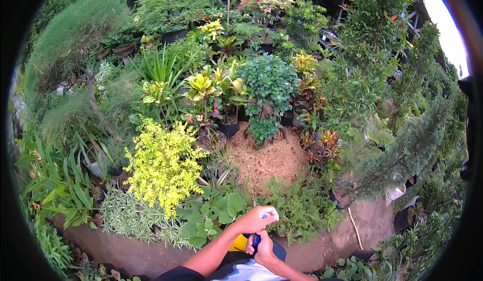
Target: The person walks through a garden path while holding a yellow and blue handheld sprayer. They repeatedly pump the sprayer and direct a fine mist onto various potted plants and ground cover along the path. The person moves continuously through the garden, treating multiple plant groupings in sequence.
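Both my hands are close together at the bottom centre of the head view, in front of my body. My right hand (265,249) is closed around the dark blue handle (256,240) of a tool. Just above it, my left hand (260,220) has its fingers curled round a blue part of what seems to be the same tool. A thin metal shaft (254,198) points up and away from my hands. Its tip is too small to make out against the soil. Something yellow (238,243) shows behind my wrists.
Ahead, a small round-leaved tree (268,79) rises from a mound of brown soil (264,164). A yellow-leaved shrub (162,164) and a broad-leaved plant (211,213) stand left, low ferny greenery (302,209) right. A stick (354,228) leans over the paved path (324,250).
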A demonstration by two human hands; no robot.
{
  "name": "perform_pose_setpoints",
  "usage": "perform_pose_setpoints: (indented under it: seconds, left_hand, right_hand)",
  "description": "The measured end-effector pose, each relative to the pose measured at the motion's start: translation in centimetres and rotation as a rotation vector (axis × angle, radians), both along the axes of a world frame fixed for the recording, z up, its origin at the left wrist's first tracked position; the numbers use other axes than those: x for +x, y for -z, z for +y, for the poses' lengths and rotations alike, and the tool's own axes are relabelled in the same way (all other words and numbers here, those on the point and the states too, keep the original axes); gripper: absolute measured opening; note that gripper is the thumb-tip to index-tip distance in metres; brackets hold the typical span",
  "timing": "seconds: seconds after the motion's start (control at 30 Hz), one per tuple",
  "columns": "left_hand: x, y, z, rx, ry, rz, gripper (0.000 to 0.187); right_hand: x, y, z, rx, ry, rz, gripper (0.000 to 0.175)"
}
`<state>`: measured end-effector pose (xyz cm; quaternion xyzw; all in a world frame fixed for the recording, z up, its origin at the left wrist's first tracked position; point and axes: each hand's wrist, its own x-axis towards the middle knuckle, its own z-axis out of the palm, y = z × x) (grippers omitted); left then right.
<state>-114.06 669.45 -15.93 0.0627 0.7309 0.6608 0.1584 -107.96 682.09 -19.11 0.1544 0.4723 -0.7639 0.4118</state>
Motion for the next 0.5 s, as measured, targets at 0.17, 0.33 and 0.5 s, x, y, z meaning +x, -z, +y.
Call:
perform_pose_setpoints:
  seconds: [0.17,0.33,0.5]
  left_hand:
    - [-3.7,-5.7,1.0,0.067,0.066,0.15,0.022]
    - [-7.0,-10.6,4.1,-0.048,-0.057,0.537,0.034]
    - [-8.1,-9.0,9.0,0.026,0.145,0.529,0.036]
  right_hand:
    - [-3.3,-6.5,1.8,-0.112,0.015,0.032,0.048]
    - [-6.7,-14.2,6.3,-0.35,-0.014,-0.019,0.053]
    - [-7.5,-15.3,11.5,-0.374,-0.03,-0.083,0.055]
